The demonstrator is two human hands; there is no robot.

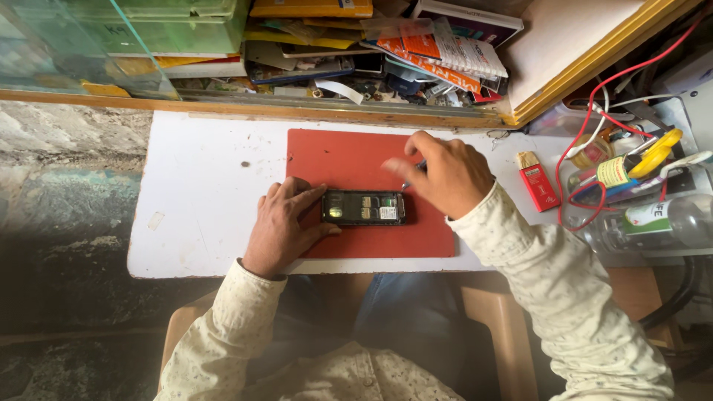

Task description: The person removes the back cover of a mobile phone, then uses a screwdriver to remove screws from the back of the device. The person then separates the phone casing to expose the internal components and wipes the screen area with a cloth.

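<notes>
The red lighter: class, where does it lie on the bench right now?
In the head view the red lighter lies on the white board, right of the right hand and red mat, beside red wires.
</notes>
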